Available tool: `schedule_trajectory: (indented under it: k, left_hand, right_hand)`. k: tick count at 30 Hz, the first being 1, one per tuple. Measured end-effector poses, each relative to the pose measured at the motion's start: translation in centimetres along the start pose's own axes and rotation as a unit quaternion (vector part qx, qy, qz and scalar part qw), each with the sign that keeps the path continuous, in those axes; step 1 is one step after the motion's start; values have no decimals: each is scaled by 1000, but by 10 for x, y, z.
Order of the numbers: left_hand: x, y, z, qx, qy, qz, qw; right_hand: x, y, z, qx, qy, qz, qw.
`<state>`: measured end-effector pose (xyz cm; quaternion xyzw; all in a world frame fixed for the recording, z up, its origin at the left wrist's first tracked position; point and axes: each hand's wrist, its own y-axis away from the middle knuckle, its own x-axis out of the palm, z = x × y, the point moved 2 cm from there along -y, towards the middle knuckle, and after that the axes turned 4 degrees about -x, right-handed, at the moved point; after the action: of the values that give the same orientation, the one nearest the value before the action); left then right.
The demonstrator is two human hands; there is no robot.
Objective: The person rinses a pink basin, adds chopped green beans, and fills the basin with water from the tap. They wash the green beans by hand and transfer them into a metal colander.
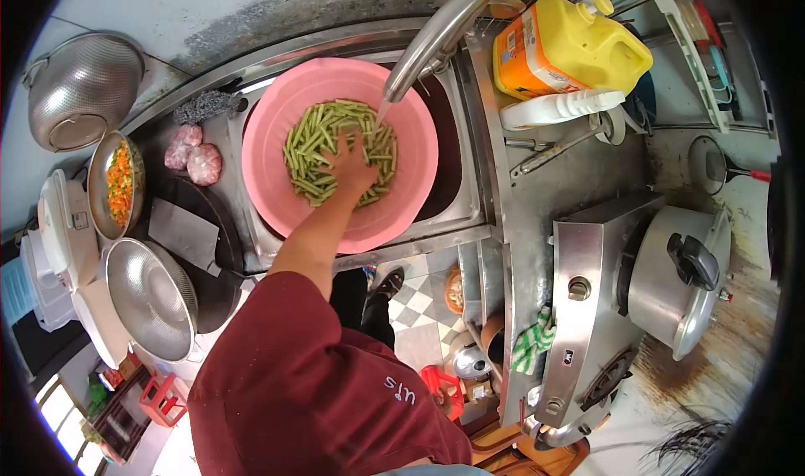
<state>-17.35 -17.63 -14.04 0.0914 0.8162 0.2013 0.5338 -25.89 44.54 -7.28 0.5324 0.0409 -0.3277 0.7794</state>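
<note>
My left hand (350, 168) reaches into a pink plastic basin (264, 170), fingers spread over cut green beans (314, 137). The fingertips are partly lost among the pieces. Just above, a metal faucet (432, 36) lets a thin stream of water run into the basin, beside my hand. The basin sits over a steel sink (457, 193). My right hand (443, 400) shows only in small part past my shirt, close to a red plastic stool (444, 384); its fingers cannot be made out.
Left of the sink are meat lumps (204, 164), a cleaver (184, 235), a pan of diced vegetables (119, 187) and a metal colander (151, 300). To the right stand a yellow jug (570, 44), a white bottle (562, 109) and a pressure cooker (675, 279) on the stove (579, 250).
</note>
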Motion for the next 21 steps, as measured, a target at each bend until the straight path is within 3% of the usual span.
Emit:
schedule_trajectory:
  k: [2, 4, 5, 7, 9, 11, 13, 14, 16, 19, 21]
  left_hand:
    - [19, 4, -15, 1, -12, 4, 1000]
    - [57, 3, -15, 215, -73, 0, 974]
    - [53, 4, -8, 213, -74, 1, 974]
    - [41, 15, 11, 301, -125, 140, 935]
    - [13, 28, 40, 349, -180, 150, 908]
    - [-14, 32, 66, 343, -282, 175, 879]
    - [-64, 18, 67, 255, -318, 62, 911]
    - [-60, 4, 74, 256, -318, 64, 910]
    - [-42, -32, 84, 164, -182, 49, 968]
    - [-17, -51, 43, 101, -124, 27, 987]
    - [-6, -40, -2, 107, -129, 22, 986]
  right_hand:
    - [-1, 1, -7, -6, 21, 5, 1000]
    - [2, 1, 1, 5, 28, 5, 1000]
    - [4, 1, 14, 13, 25, 1, 1000]
    - [3, 0, 29, 22, 5, -8, 1000]
    - [1, -10, 28, 1, -51, -1, 999]
    - [-1, -13, 32, 7, -79, -20, 997]
    - [-1, -11, 33, 18, -104, -40, 994]
    - [-1, -12, 31, 23, -86, -30, 996]
    - [0, -12, 31, 27, -68, -21, 997]
    - [4, -5, 38, -18, -7, 4, 1000]
    - [6, -5, 36, -18, -7, 16, 1000]
